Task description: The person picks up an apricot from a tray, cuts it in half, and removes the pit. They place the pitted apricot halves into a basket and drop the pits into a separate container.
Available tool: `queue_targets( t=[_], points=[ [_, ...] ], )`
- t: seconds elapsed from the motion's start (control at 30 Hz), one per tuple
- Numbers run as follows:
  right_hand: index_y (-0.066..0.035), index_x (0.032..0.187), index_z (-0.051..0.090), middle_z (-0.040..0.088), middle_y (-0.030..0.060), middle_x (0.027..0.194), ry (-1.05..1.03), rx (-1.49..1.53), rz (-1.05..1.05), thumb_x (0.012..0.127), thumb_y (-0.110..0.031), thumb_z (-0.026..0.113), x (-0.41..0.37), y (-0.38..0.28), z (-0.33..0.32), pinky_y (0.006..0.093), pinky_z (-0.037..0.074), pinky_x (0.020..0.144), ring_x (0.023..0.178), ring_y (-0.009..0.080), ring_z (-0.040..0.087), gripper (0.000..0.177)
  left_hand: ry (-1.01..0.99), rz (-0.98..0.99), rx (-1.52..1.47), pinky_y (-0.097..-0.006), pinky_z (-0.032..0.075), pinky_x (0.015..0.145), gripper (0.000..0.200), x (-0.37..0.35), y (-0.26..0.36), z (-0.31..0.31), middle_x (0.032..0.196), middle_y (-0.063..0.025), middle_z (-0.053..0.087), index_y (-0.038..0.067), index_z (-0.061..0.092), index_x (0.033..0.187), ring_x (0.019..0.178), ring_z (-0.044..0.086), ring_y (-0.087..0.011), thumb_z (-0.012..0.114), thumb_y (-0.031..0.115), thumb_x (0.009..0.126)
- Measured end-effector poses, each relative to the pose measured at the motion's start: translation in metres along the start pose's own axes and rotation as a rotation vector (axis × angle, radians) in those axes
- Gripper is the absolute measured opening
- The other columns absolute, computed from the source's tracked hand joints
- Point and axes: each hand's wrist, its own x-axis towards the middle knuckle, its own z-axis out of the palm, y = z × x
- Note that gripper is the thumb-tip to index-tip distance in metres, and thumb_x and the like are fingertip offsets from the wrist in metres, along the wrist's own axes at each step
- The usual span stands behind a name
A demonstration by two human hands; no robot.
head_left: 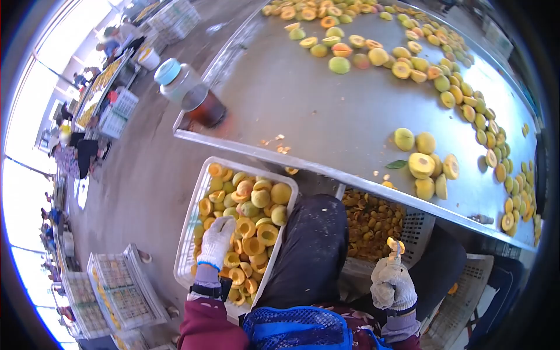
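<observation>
My left hand, in a white knit glove, rests over the peach halves in a white plastic crate. Its fingers point forward and look stretched out, touching the fruit; nothing shows in them. In a dusty glove, my right hand is closed in a fist around a small pitting tool. Yellow fruit flesh clings to the tool's upper end, and the fist hides its handle. Beyond my right hand sits another crate, with many brown-yellow pits and scraps in it.
A metal table stands ahead, its raised rim above my knees. Whole and cut peaches lie on it, with a lidded bottle of dark liquid near its left corner. Stacked crates stand at left; people work at tables farther away.
</observation>
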Motion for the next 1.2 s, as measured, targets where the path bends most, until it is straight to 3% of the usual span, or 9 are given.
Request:
queue_targets(
  t=[0.1,0.2,0.43,0.53,0.63,0.77,0.9,1.03,1.2],
  points=[
    [-0.002,0.07,0.05,0.041,0.0044,0.046,0.046,-0.085,-0.02,0.079,-0.005,0.058,0.006,0.003,0.009,0.0292,0.03,0.028,0.029,0.0154,0.037,0.013,0.077,-0.02,0.102,-0.0403,0.049,0.086,0.036,-0.005,0.013,-0.025,0.106,-0.0184,0.068,0.009,0.066,0.113,0.1,0.064,-0.0348,0.058,0.036,0.09],
    [-0.002,0.072,0.05,0.041,0.0041,0.045,0.05,-0.16,-0.016,0.08,-0.006,0.058,0.008,0.006,0.011,0.0292,0.031,0.028,0.03,0.0155,0.038,0.012,-0.533,0.052,1.057,-0.0413,0.051,0.084,0.028,0.001,0.008,-0.041,0.104,-0.012,0.069,0.013,0.069,0.103,0.098,0.064,-0.033,0.053,0.033,0.09],
    [-0.005,0.07,0.054,0.047,0.0045,0.048,0.085,-0.185,0.044,0.08,-0.007,0.064,0.001,0.004,0.019,0.0277,0.032,0.032,0.033,0.0152,0.042,0.015,-0.133,0.567,0.376,-0.0389,0.048,0.094,0.034,0.011,0.044,0.023,0.119,-0.0086,0.063,0.014,0.065,0.115,0.109,0.06,-0.0281,0.064,0.028,0.084],
    [-0.005,0.073,0.054,0.047,0.0045,0.048,0.079,-0.196,0.025,0.082,-0.006,0.064,-0.003,0.006,0.01,0.0275,0.031,0.032,0.033,0.0142,0.041,0.013,0.158,0.858,0.858,-0.0409,0.045,0.097,0.044,0.044,0.045,0.06,0.129,-0.0065,0.056,0.018,0.056,0.126,0.112,0.058,-0.0295,0.064,0.027,0.084],
    [-0.004,0.068,0.053,0.046,0.0045,0.046,0.118,-0.161,0.001,0.078,-0.006,0.062,-0.014,0.0,0.014,0.0287,0.034,0.031,0.031,0.0167,0.043,0.014,-0.091,0.372,0.708,-0.043,0.041,0.103,0.049,0.067,0.046,0.074,0.136,-0.007,0.051,0.021,0.051,0.131,0.119,0.053,-0.0304,0.063,0.026,0.083],
    [-0.006,0.069,0.053,0.046,0.0039,0.047,0.124,-0.14,-0.032,0.08,-0.005,0.062,-0.019,-0.001,0.004,0.0279,0.032,0.031,0.032,0.0148,0.041,0.014,0.145,0.51,0.719,-0.0451,0.037,0.104,0.048,0.086,-0.002,0.093,0.133,-0.0049,0.052,0.024,0.053,0.129,0.126,0.047,-0.031,0.063,0.029,0.082],
    [-0.008,0.079,0.055,0.048,0.0018,0.055,0.012,-0.141,0.048,0.086,-0.009,0.064,-0.029,-0.002,-0.003,0.0232,0.026,0.036,0.04,0.0086,0.04,0.012,0.042,0.586,0.654,-0.0391,0.037,0.107,0.042,0.059,0.056,0.072,0.131,-0.0154,0.055,0.009,0.059,0.124,0.128,0.046,-0.0324,0.063,0.018,0.083],
    [-0.01,0.094,0.053,0.05,0.0006,0.062,-0.097,-0.224,0.011,0.089,-0.016,0.063,-0.029,0.002,-0.001,0.022,0.03,0.039,0.045,0.0064,0.04,0.012,-0.279,0.592,-0.551,-0.0437,0.042,0.103,0.04,-0.038,0.159,0.071,0.122,-0.0199,0.059,0.003,0.061,0.121,0.12,0.053,-0.0345,0.065,0.013,0.083],
    [-0.01,0.107,0.055,0.059,-0.0007,0.069,0.04,-0.591,-0.139,0.087,-0.029,0.067,-0.037,0.001,0.004,0.0226,0.044,0.049,0.053,0.0067,0.054,0.03,-0.692,1.465,-0.001,-0.0437,0.046,0.097,0.026,-0.123,0.251,0.113,0.113,-0.0139,0.063,0.005,0.067,0.103,0.115,0.057,-0.0338,0.069,0.011,0.078]
  ],
)
